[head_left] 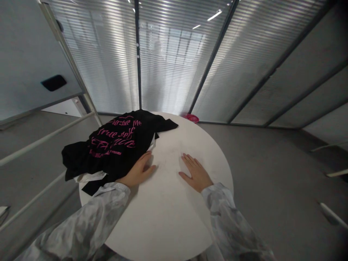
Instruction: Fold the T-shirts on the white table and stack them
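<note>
A black T-shirt [108,145] with pink lettering lies in a loose heap on the left side of a round white table [168,217]. White cloth [91,177] peeks out from under its lower edge. My left hand [138,171] rests beside the shirt's right edge, close against it, with the thumb apart from the fingers and nothing held. Flat on the tabletop to the right lies my right hand [196,174], its fingers stretched out and its thumb spread. Nothing is under or in it that I can see.
Behind the table's far edge shows a pink-red mesh object [192,118]. A ribbed translucent partition [174,65] with dark posts rises beyond. Pale metal rails [46,136] stand at the left, and more pale bars [334,214] at the right.
</note>
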The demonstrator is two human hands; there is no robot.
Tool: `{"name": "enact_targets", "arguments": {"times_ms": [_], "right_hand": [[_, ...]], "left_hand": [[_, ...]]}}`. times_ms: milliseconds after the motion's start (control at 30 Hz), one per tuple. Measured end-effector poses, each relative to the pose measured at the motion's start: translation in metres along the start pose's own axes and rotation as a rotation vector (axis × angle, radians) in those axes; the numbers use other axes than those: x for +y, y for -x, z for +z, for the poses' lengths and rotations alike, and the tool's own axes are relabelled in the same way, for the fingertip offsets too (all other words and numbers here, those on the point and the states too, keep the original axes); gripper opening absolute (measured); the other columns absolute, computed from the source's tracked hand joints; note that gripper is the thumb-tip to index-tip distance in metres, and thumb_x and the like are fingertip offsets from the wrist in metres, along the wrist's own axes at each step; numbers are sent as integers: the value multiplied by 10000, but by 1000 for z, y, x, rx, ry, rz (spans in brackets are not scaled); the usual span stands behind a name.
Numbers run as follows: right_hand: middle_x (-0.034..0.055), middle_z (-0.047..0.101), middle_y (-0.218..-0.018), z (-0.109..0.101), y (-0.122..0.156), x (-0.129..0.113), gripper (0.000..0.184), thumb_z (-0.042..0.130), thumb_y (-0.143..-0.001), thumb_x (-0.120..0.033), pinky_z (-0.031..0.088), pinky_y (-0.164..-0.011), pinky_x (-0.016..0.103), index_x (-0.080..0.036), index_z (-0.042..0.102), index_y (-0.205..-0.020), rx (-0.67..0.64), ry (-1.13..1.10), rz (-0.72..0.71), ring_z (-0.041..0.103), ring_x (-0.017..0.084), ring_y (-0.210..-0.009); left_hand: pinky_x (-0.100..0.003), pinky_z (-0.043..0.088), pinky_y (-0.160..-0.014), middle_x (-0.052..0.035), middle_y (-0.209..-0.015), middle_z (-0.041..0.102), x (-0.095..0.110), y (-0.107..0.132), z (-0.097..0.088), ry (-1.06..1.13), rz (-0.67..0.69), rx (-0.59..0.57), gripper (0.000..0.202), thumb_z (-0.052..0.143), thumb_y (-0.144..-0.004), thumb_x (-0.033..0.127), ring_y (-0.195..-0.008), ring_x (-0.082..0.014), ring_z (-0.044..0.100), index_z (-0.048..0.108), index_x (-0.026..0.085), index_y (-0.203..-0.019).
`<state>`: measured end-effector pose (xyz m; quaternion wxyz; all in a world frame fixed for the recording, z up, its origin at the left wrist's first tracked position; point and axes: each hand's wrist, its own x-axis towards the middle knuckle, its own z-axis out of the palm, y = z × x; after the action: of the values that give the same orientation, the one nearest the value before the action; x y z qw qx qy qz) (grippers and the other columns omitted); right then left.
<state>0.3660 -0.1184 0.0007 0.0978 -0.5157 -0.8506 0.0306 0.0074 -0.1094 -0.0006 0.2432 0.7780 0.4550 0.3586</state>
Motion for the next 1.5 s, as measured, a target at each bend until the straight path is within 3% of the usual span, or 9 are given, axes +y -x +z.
{"name": "enact_targets", "arguments": {"times_ms": [167, 267, 367, 467, 600, 733, 1000, 1167, 1500], "right_hand": [[122, 320, -1831, -1, 1, -1, 797, 502, -1109, -599, 302, -1376, 584, -220, 309, -1782, 14, -1, -4, 313, 326, -1697], [124, 321, -1831, -2, 1, -2, 800, 503, -1108, -601, 298, -1378, 581, -215, 311, -1782, 8, 4, 0, 310, 326, -1698], [126, 327, -1828, -3, 1, -2, 801, 501, -1107, -594, 299, -1377, 583, -223, 297, -1787, 4, 2, 2, 310, 325, -1698], [122, 326, -1829, -4, 1, -1, 803, 493, -1107, -595, 299, -1375, 588, -239, 278, -1794, 6, -2, -2, 317, 326, -1695], [126, 352, -1820, -5, 0, 0, 798, 512, -1098, -601, 307, -1371, 582, -224, 323, -1775, 14, -2, -2, 341, 330, -1682], [139, 459, -1759, -4, -8, 0, 725, 536, -1087, -561, 366, -1339, 575, -227, 429, -1722, 59, -29, 0, 432, 344, -1621], [147, 506, -1718, 2, -48, -5, 653, 518, -1086, -520, 407, -1309, 569, -228, 494, -1670, 119, -54, -18, 487, 336, -1573], [154, 527, -1700, 3, -57, -4, 604, 509, -1101, -502, 407, -1317, 538, -197, 548, -1621, 144, -64, -18, 497, 319, -1566], [145, 531, -1701, 4, -52, 1, 593, 502, -1102, -500, 410, -1316, 542, -208, 557, -1615, 161, -81, -18, 507, 317, -1562]], "left_hand": [[-483, 522, -1265, -119, -1571, 663, 33, 8, -4, -148, 222, -134, 380, 546, -1102, 335, -1432, -282, 659, 685, 247, -1445], [-558, 391, -1356, -68, -1603, 650, 47, 11, -13, -334, 286, -135, 442, 507, -1081, 203, -1488, -291, 611, 678, 294, -1479], [-722, 222, -1377, -101, -1691, 557, 45, 9, -29, -562, 108, 20, 545, 616, -990, 200, -1614, -401, 444, 644, 285, -1528], [-791, 311, -1285, -174, -1724, 494, 33, 4, -48, -720, -109, 104, 659, 693, -941, 290, -1583, -494, 441, 576, 242, -1589], [-561, 603, -1026, -196, -1625, 587, 18, -5, -65, -790, -215, 48, 611, 590, -1011, 263, -1339, -410, 665, 525, 215, -1617], [-446, 625, -874, -171, -1494, 681, 8, -10, -64, -837, -189, 5, 509, 500, -1035, 157, -1208, -351, 709, 603, 237, -1527], [-475, 611, -980, -163, -1518, 671, -2, -20, -62, -826, -164, 62, 535, 498, -1024, 131, -1303, -346, 661, 625, 269, -1524], [-523, 585, -1023, -174, -1545, 653, 0, -21, -59, -830, -145, 68, 502, 527, -1027, 189, -1321, -374, 649, 632, 235, -1517], [-629, 413, -1257, -212, -1573, 626, 52, -18, -64, -729, -55, 101, 561, 672, -1004, 435, -1443, -444, 585, 626, 175, -1499]]}}
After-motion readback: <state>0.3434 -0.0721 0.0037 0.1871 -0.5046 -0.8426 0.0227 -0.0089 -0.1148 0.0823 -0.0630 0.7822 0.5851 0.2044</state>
